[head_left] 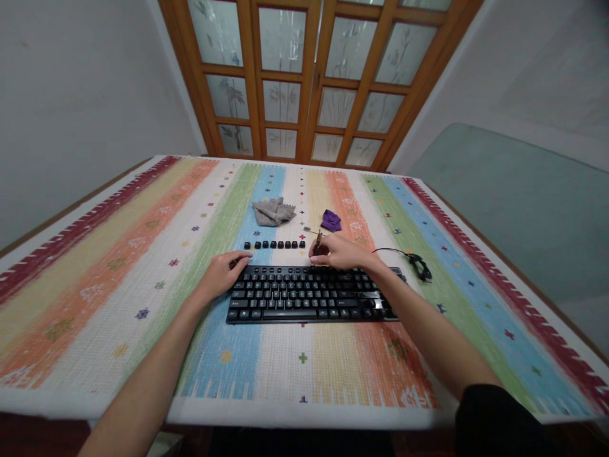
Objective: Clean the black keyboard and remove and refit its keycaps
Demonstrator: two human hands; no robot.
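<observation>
A black keyboard (309,295) lies on the striped tablecloth (143,266). My left hand (221,273) rests at the keyboard's upper left corner, fingers spread on its edge. My right hand (340,252) sits over the keyboard's top row and pinches a small thin tool (318,241) that points up and away. A row of several loose black keycaps (275,244) lies just beyond the keyboard, between my hands.
A crumpled grey cloth (272,211) and a small purple cloth (331,221) lie farther back. The keyboard's black cable and plug (419,263) trail to the right. A wooden glazed door (314,76) stands behind the table.
</observation>
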